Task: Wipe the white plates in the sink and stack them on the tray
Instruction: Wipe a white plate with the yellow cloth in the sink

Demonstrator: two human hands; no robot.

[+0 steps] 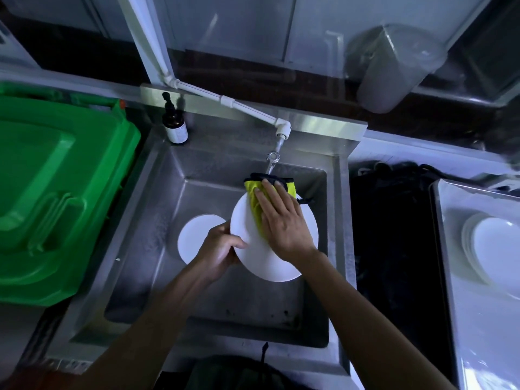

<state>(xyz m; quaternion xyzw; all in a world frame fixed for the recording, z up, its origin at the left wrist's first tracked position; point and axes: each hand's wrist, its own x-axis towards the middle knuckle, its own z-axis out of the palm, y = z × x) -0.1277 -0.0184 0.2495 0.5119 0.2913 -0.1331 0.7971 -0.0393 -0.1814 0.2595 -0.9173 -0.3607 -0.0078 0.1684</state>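
A round white plate [270,257] is held tilted above the basin of the stainless-steel sink [157,209], gripped at its left rim by the left hand [218,250], whose thumb is curled over the face of the plate while the fingers are hidden behind it. A yellow cloth with a dark edge [254,199] is pressed flat against the upper part of the plate by the right hand [282,220], the fingers being stretched out straight and laid together over the cloth. A second round white plate [195,235] is seen lying in the bottom of the sink, just to the left and partly covered by the held plate and the left hand. A metal tap [273,159], fed by a white plastic pipe [225,101], hangs over the far side of the basin, just beyond the cloth. A brown pump bottle with a pale label [175,126] is stood on the back left corner of the sink rim. To the left, a large green plastic bin lid [56,192] is seen. To the right, well apart from the sink, a pale metal tray [461,305] is set, with a stack of white plates [489,249] resting on it.
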